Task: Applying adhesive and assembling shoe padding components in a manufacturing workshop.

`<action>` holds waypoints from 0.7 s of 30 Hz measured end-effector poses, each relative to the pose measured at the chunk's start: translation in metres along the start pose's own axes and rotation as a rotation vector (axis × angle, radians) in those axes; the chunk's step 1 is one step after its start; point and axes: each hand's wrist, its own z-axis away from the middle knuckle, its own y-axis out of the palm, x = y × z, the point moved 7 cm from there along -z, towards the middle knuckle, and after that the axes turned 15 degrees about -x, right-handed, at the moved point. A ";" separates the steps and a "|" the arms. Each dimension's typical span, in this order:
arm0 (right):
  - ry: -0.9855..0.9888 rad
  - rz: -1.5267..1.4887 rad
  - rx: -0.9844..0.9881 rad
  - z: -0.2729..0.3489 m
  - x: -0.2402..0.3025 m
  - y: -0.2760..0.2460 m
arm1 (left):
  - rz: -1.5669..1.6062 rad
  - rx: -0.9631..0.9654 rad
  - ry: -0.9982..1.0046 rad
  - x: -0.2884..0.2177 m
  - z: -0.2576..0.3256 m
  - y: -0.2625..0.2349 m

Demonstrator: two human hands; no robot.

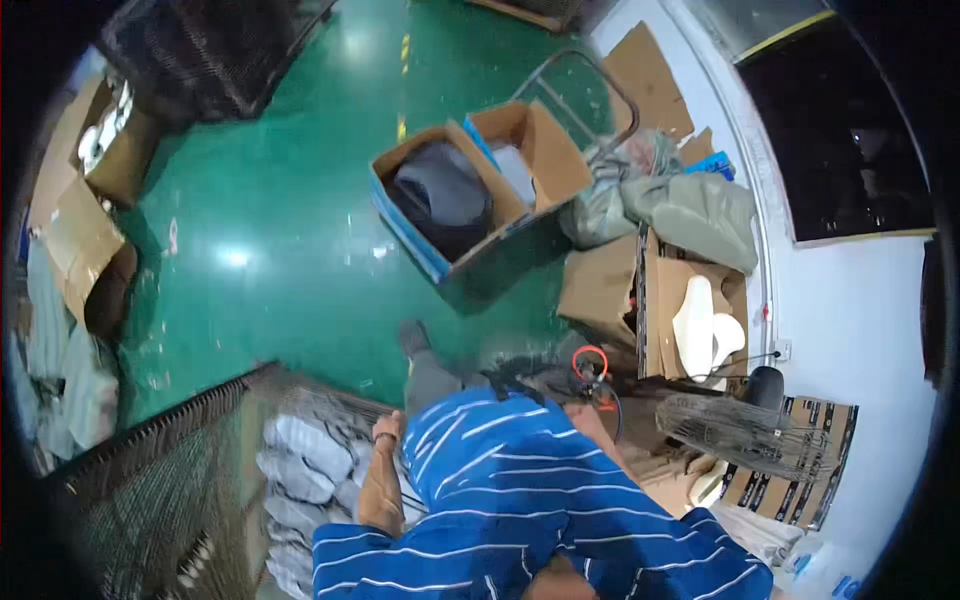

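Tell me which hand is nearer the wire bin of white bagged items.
Left. The left hand hangs at the edge of the wire bin, right beside the white bagged items. The right hand is hidden past the striped shirt, on the side away from the bin.

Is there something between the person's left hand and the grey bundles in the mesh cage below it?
Nothing visible does. The left hand is at the top of the grey wrapped bundles inside the mesh cage, seemingly touching them. The right hand is hidden behind the striped blue shirt.
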 end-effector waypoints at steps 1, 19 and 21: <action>-0.098 -0.163 0.009 -0.001 0.015 0.005 | -0.035 0.079 0.033 -0.014 -0.027 -0.014; -0.305 -0.286 -0.091 -0.022 0.009 0.045 | 0.558 0.079 0.113 -0.205 -0.195 -0.149; -0.738 -0.462 -0.133 -0.038 0.016 0.045 | 0.234 0.147 0.256 -0.203 -0.176 -0.133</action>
